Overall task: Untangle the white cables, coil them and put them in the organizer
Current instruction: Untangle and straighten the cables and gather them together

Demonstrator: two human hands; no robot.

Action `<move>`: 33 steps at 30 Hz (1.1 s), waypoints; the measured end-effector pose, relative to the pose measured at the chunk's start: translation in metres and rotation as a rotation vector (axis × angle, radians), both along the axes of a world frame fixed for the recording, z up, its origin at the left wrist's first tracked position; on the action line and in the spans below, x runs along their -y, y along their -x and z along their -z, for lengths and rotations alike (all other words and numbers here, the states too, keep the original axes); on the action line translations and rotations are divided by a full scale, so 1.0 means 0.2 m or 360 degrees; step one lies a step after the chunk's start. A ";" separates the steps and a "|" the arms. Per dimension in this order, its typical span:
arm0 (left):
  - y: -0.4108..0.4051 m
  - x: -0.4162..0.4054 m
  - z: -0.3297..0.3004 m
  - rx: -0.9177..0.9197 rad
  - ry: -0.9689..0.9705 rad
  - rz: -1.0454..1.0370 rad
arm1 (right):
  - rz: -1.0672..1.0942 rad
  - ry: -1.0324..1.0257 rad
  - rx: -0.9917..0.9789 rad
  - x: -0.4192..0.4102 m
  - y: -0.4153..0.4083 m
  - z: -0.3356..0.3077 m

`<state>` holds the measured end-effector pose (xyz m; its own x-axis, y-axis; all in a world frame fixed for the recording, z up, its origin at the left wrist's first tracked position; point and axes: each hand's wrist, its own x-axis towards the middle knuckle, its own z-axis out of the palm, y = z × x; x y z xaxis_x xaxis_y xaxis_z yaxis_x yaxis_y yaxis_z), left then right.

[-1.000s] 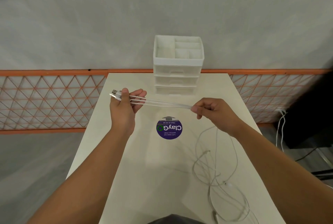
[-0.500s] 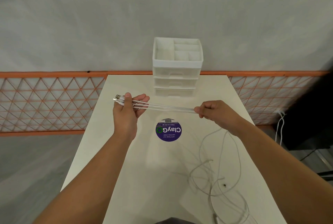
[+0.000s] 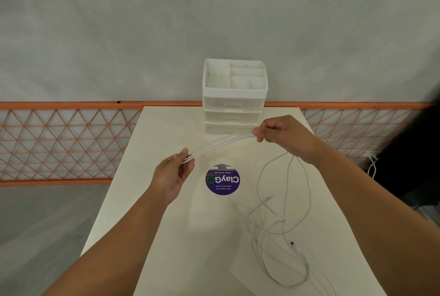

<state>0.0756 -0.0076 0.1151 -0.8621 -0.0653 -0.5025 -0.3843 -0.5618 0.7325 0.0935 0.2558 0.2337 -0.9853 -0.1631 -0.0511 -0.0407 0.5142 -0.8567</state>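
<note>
White cables stretch in smooth parallel strands between both pinching hands.

Several strands of white cables stretch in a shallow arc above the tabletop, the rest trailing down in tangled loops at right. The white organizer, three drawers under open compartments, stands at the far edge.

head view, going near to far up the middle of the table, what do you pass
loose tangle of white cables → purple ClayGo sticker → cable strands stretched between the left hand and right hand → white drawer organizer → orange rail
</note>
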 end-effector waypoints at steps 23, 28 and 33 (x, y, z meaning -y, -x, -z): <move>0.08 -0.43 -0.47 -0.1280 0.1395 0.1271 | -0.0135 -0.0290 0.0013 0.00 -0.01 -0.03; 0.07 -0.35 -0.50 -0.1203 0.1299 0.1385 | -0.0263 -0.0226 0.0132 -0.02 -0.02 -0.05; 0.07 -0.28 -0.51 -0.1163 0.1327 0.1322 | -0.0057 -0.0469 -0.0023 0.00 0.00 -0.08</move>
<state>0.0608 0.0482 0.2168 -0.8437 0.5367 0.0088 0.2254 0.3394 0.9132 0.0928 0.2554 0.2500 -0.9802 -0.1777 -0.0873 -0.0743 0.7389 -0.6698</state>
